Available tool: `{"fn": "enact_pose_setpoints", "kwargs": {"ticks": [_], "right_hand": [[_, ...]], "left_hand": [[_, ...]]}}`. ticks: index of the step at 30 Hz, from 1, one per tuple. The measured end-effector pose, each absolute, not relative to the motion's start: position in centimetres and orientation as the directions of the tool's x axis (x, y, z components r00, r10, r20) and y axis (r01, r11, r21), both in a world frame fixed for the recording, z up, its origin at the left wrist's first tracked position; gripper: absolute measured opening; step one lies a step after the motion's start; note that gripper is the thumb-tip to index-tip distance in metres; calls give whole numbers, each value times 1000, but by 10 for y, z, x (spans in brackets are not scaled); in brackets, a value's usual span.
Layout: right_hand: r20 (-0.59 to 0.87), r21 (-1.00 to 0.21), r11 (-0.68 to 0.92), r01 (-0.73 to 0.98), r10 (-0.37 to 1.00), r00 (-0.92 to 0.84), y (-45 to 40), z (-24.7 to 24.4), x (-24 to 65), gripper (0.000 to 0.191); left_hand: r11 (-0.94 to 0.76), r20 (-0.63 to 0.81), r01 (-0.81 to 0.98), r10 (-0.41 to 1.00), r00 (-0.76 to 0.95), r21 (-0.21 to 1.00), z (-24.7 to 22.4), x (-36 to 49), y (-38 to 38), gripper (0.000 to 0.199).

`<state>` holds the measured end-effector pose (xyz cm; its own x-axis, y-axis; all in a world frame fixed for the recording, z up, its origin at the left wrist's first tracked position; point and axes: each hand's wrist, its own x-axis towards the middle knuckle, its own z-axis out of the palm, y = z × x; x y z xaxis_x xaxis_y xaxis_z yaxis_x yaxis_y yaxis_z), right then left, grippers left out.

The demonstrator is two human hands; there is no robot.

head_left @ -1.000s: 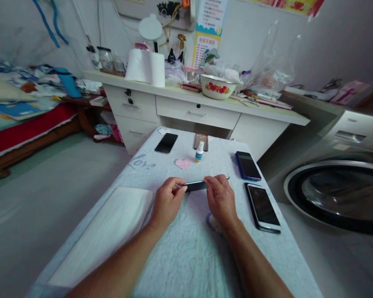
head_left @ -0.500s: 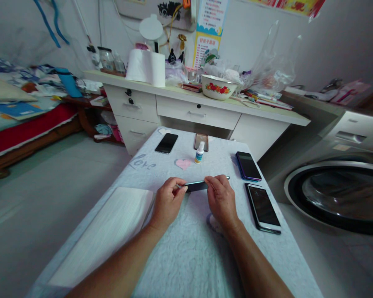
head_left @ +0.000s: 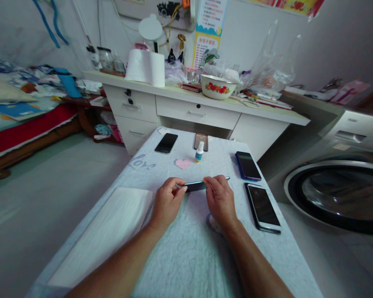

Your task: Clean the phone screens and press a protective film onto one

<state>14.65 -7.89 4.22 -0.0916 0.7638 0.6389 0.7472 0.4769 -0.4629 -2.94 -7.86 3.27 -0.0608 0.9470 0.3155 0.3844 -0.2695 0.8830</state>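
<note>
Between my hands a dark phone is held tilted above the table, its long edge toward me. My left hand pinches its left end between thumb and fingers. At the other end, my right hand has its fingers closed on the upper edge; the fingertips partly hide what they grip. Just beyond stands a small white spray bottle with a blue and yellow label. A clear phone case lies behind the bottle. To its left rests a black-screened phone.
At the table's right side lie a purple-edged phone and a white-fronted phone. A pale flat sheet or pad covers the left side of the cloth-covered table. Behind is a white desk; a washing machine stands right.
My right hand has shifted very slightly left along the phone's edge. The left hand and the phone stay almost where they were.
</note>
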Motion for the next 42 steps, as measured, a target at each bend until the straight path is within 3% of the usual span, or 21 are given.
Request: {"fn": "enact_pose_setpoints", "kwargs": {"ticks": [21, 42], "right_hand": [[635, -457, 514, 726, 760, -138, -80, 42, 144, 24], [638, -467, 458, 756, 767, -71, -78, 44, 153, 23]], "left_hand": [[-271, 316, 380, 947, -59, 884, 30, -29, -77, 10], [-272, 324, 411, 944, -62, 870, 31, -29, -79, 10]]}}
